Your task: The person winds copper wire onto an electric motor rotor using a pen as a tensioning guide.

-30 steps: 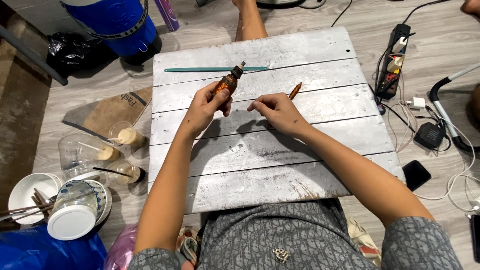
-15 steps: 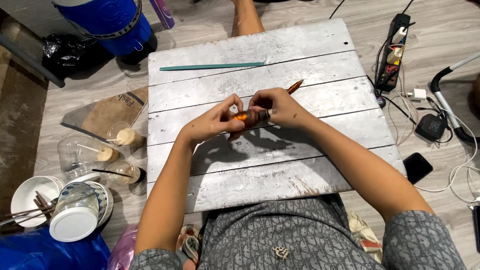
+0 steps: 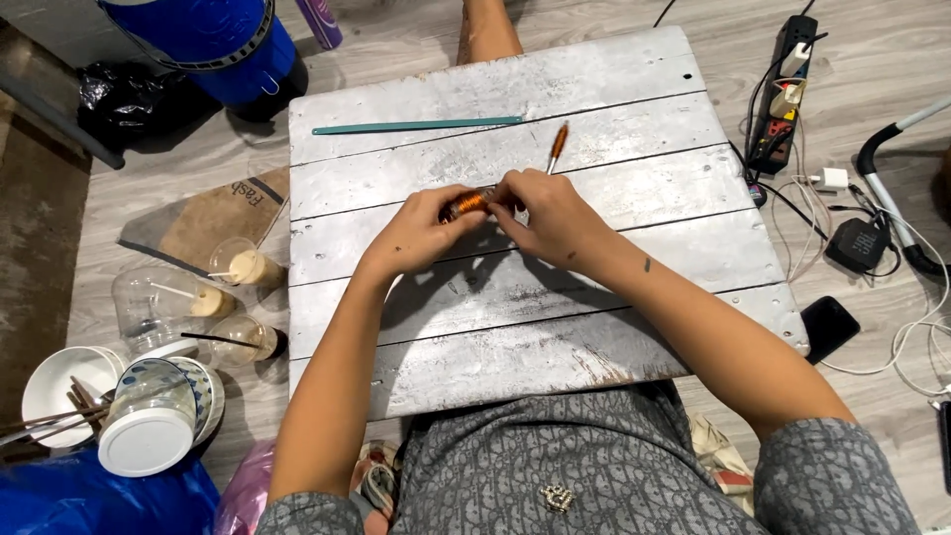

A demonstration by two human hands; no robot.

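I see a pale grey wood-plank floor (image 3: pixel 842 59) w/ a weathered whitewashed plank board (image 3: pixel 634 267) as the work surface. Top left: a blue barrel (image 3: pixel 203 40) beside a black bag (image 3: pixel 124 94). Left side: clear plastic cups (image 3: pixel 188 297), white bowls (image 3: pixel 50 391), a brown paper bag (image 3: pixel 213 223). Right side: a power strip (image 3: pixel 783 94), tangled cables (image 3: pixel 916 337), a black phone (image 3: pixel 827 327), and a dark box, maybe a speaker (image 3: pixel 860 243). Light is even, soft shadows.

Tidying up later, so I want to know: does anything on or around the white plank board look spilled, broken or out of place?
Nothing spilled. The white plank board has worn paint near its front edge. Left of it, clear plastic cups lie tipped on the floor beside stacked white bowls. Both hands hold a small copper-coloured spool.
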